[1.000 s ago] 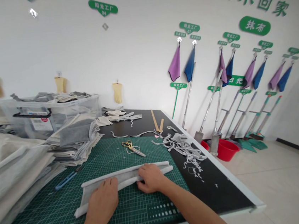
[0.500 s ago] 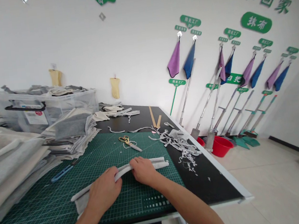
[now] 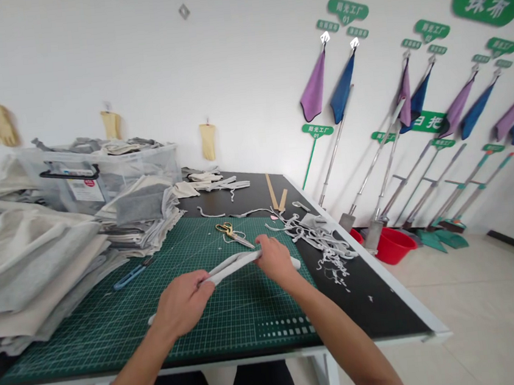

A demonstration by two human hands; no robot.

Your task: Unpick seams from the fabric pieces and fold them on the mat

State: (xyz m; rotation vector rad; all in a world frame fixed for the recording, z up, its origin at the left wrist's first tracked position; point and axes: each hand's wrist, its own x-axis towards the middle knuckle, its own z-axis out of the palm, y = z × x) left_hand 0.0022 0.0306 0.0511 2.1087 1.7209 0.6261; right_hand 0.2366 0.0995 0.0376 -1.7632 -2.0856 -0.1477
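Note:
A folded strip of light grey fabric (image 3: 235, 267) is stretched between my two hands, a little above the green cutting mat (image 3: 233, 317). My left hand (image 3: 183, 301) is closed around its left part, and a short end shows past the wrist. Near the other end my right hand (image 3: 275, 258) grips the strip, with a pale tip sticking out beyond it. Gold-handled scissors (image 3: 234, 235) lie on the mat just past the right hand. Farther left on the mat rests a blue-handled cutter (image 3: 132, 274).
Stacks of grey and cream fabric (image 3: 31, 271) fill the left side, before a clear plastic bin (image 3: 135, 168) of cloth. Fabric scraps (image 3: 316, 235) and wooden rulers (image 3: 271, 192) lie at right. Mops and a red bucket (image 3: 393, 245) stand beyond the table edge.
My hands have moved farther apart, the right one away from me, drawing the fabric strip longer and narrower between them. The view has turned slightly left.

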